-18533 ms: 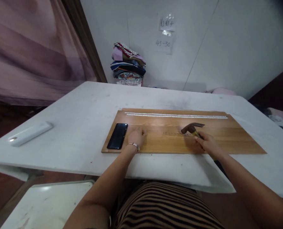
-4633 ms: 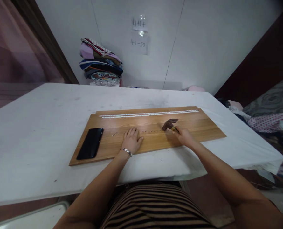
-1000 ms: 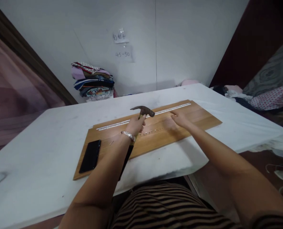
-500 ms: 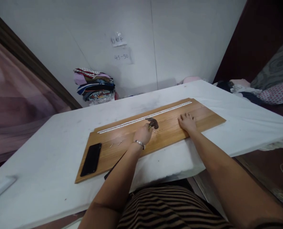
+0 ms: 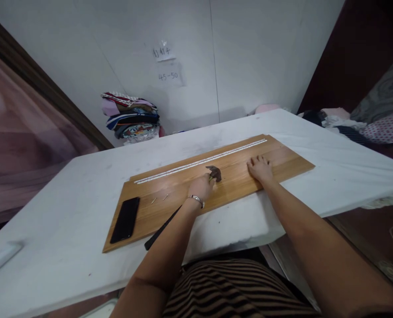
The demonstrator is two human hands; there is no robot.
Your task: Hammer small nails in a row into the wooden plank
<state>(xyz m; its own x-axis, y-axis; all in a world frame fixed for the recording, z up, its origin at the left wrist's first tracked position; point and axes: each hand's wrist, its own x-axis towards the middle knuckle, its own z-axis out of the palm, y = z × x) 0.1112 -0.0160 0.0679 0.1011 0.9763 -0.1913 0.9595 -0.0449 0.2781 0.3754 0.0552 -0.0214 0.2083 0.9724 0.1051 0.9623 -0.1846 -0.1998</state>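
Note:
My left hand [image 5: 201, 187], with a silver bracelet at the wrist, is wrapped round a claw hammer close to its dark head [image 5: 214, 173]. The hammer's black handle [image 5: 163, 227] runs back beneath my forearm, past the near edge of a wooden board [image 5: 232, 187]. My right hand [image 5: 260, 168] lies flat on the board's right half, fingers spread, holding nothing. Left of the hammer, two nails [image 5: 165, 197] lie on the wood. What is directly under the hammer head cannot be made out.
A black phone [image 5: 125, 219] rests on the board's left end. Two white strips [image 5: 203, 161] run along its far side. The board lies on a white-covered table [image 5: 57, 212]. Folded clothes [image 5: 132, 117] are stacked by the wall, and more cloth [image 5: 345, 121] is heaped at the right.
My left hand and the hammer head have shifted slightly right and toward me. More of the handle shows beside my forearm. My right hand stays in place.

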